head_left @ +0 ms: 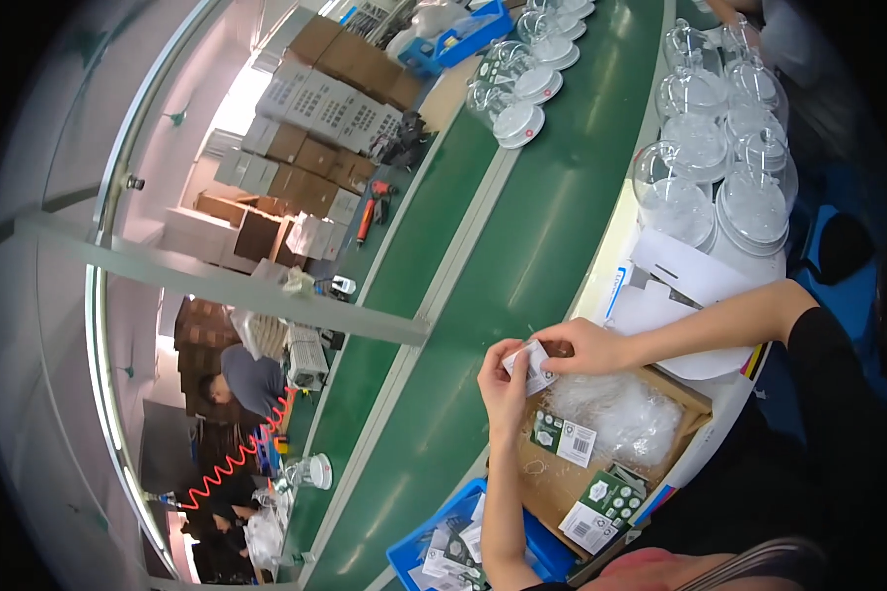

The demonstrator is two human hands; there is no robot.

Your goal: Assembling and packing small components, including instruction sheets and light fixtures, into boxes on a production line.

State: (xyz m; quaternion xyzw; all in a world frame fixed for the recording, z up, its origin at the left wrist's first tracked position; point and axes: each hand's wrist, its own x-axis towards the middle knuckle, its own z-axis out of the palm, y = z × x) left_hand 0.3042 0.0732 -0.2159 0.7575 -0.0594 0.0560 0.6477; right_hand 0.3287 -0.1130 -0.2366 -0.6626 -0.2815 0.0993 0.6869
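My left hand (504,390) and my right hand (589,348) meet above an open cardboard box, their fingers closed on a small white printed card (535,368). Whether anything else is pinched with it is too small to tell. Below my hands, the cardboard box (688,433) has a tangled heap of fine clear plastic strands (629,414) in it. Beside the heap lie a green and white card (564,438) and a small stack of green and white cards (604,507). Left of my left forearm, a blue bin (401,557) contains more cards.
Clear domes (695,143) on pale bases crowd the right side. White cardboard packaging (675,286) lies nearer me. A green conveyor (483,266) runs alongside, with more domes (517,123) across it. An orange power tool (370,212), stacked cartons (330,98) and other people (251,379) are beyond.
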